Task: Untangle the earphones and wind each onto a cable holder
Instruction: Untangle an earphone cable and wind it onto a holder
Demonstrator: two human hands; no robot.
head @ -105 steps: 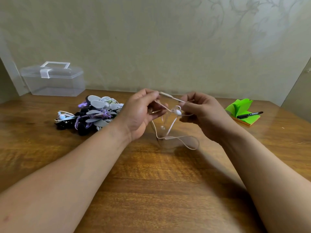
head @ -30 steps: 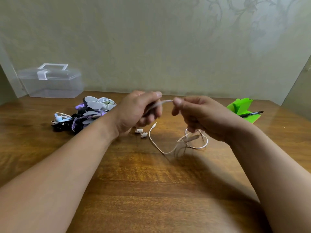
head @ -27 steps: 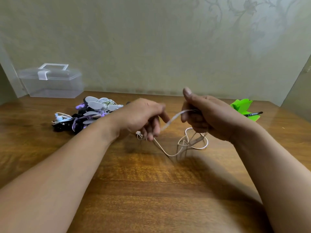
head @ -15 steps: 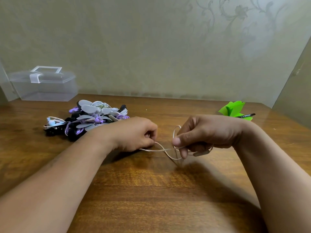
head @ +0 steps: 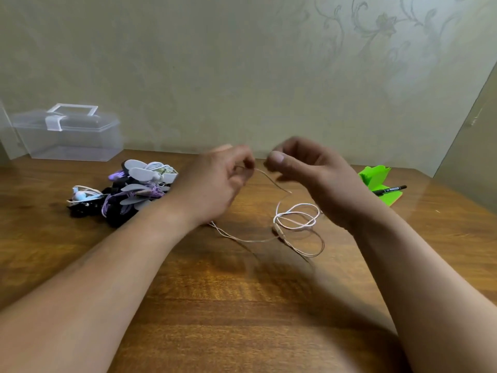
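Note:
A thin pale pink earphone cable [head: 295,222] lies in loose loops on the wooden table [head: 242,305], with its inline remote [head: 278,230] at the loops' left side. One strand rises from the loops to my left hand [head: 215,187], which pinches it between its fingertips above the table. My right hand [head: 312,170] hovers just to the right, blurred, with thumb against curled fingers. Whether it pinches the strand is unclear. Another strand runs left along the table and passes under my left wrist.
A pile of earphones wound on grey holders [head: 134,192], purple, white and black, lies left of my left hand. A clear lidded plastic box [head: 67,135] stands at the back left. Green sticky notes [head: 376,176] with a black pen [head: 390,189] lie at the right.
Both hands have risen from the table surface and now sit higher and closer together. The cable loops have spread out on the table below the right hand.

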